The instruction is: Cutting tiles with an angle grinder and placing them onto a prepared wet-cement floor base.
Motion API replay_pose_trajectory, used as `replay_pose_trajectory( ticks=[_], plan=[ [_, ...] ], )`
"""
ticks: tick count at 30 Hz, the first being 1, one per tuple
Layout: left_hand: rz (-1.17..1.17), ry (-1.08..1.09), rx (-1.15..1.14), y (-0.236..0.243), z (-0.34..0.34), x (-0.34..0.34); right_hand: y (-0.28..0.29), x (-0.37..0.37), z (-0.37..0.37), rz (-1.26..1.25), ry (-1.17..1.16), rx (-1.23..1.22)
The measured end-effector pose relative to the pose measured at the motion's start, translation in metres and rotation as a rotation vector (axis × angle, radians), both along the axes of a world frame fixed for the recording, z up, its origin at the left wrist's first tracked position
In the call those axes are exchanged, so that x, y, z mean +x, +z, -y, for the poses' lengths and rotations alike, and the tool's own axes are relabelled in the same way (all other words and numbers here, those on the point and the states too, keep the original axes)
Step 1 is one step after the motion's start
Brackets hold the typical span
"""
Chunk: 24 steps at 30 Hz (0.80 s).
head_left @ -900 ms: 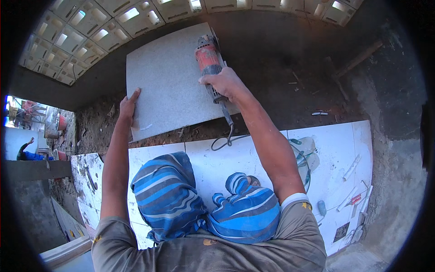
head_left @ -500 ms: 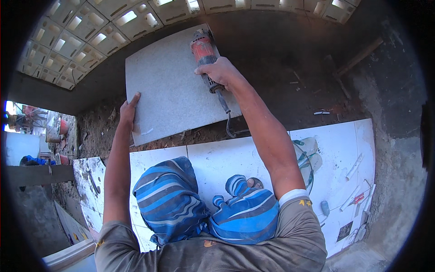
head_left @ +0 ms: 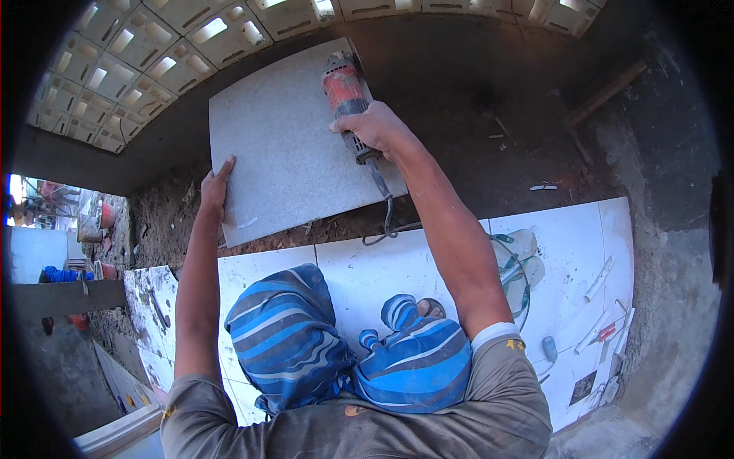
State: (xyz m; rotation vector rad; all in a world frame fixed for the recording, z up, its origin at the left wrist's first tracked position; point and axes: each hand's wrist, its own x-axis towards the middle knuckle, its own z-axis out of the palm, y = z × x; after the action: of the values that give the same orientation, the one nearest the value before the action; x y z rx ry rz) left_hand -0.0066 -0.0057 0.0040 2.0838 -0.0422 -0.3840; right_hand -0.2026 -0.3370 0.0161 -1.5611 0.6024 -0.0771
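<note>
My left hand (head_left: 217,185) grips the left edge of a large pale grey tile (head_left: 275,145), thumb on its top face. My right hand (head_left: 375,130) is closed round a red and black power tool (head_left: 342,86), held along the tile's right edge with its head at the far corner. The part of the head that meets the tile is hard to make out. Its cord (head_left: 388,210) hangs over the tile's near edge onto the white floor tiles (head_left: 359,260). My knees (head_left: 279,329), in blue striped cloth, are between my arms.
Pierced blocks (head_left: 153,61) line the far side above dark rough ground (head_left: 497,153). Green-strapped sandals (head_left: 518,268), a red-handled trowel (head_left: 606,333) and white strips (head_left: 600,279) lie at right, near a wooden plank (head_left: 612,92). At left are buckets (head_left: 107,216) and a person in blue (head_left: 61,273).
My right hand and the tool have moved slightly up and left along the tile's edge. The tile has shifted a little. The person at left no longer shows a raised arm.
</note>
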Motion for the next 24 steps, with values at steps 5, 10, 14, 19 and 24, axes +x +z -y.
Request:
replay_pose_trajectory(
  ticks=[5,10,14,19,24],
  plan=[
    [0.010,-0.001,0.041,0.005,-0.001,-0.002,-0.006,-0.010,-0.008,0.051,-0.004,0.014],
    [-0.003,0.002,0.034,-0.001,-0.004,0.008,-0.007,-0.013,-0.011,0.022,-0.009,-0.112],
    [0.021,-0.006,0.044,0.003,-0.001,0.001,0.000,-0.024,-0.016,-0.014,0.007,-0.107],
    [-0.013,-0.019,0.017,0.001,-0.006,0.008,0.005,-0.030,-0.020,-0.010,0.009,-0.142],
    [0.007,-0.020,0.031,-0.006,-0.007,0.013,0.008,-0.039,-0.022,-0.055,0.006,-0.133]
  ],
)
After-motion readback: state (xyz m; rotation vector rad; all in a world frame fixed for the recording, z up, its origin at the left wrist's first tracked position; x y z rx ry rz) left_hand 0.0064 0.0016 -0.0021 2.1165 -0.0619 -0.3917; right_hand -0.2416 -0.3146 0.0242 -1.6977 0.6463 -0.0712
